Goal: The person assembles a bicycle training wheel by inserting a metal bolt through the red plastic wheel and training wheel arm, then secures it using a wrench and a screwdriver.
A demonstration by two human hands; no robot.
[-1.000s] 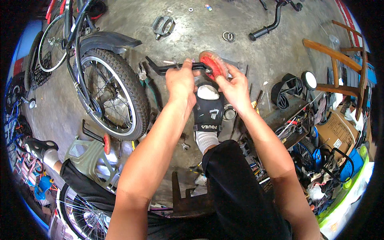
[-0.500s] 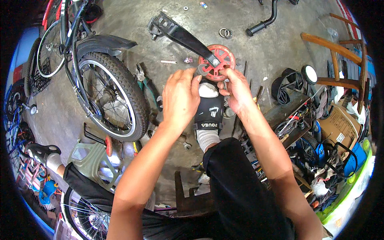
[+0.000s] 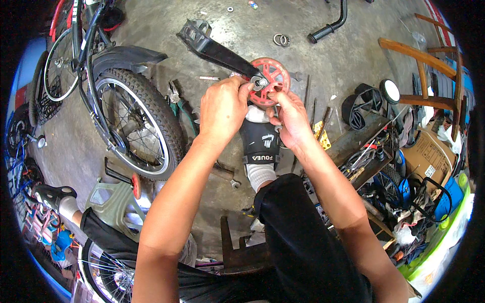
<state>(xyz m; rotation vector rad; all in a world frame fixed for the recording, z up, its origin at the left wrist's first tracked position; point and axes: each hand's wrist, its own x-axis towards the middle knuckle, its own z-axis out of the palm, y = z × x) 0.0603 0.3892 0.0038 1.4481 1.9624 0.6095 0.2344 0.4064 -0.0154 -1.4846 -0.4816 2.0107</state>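
Head view | my left hand (image 3: 224, 108) pinched on the red chainwheel (image 3: 269, 75) hub | my right hand (image 3: 290, 119) gripping its lower rim | black crank arm (image 3: 218, 49) angles up-left | assembly held above my shoe (image 3: 259, 141), bicycle wheel (image 3: 136, 126) left.

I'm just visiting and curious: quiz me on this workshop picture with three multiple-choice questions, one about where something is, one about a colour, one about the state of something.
1. Where is the bicycle's rear wheel?
A. To the person's left, on the concrete floor
B. Hanging overhead
C. On the wooden chair

2. What colour is the small spoked wheel in the hands?
A. Green
B. Red
C. White

3. How is that wheel held?
A. Lying untouched on the floor
B. By one hand only
C. By both hands, above the slippered foot

Answers:
1 A, the tyre stands on the floor at the picture's left.
2 B, its rim and spokes are red.
3 C, the left hand and right hand both grip it, with the black crank arm attached.
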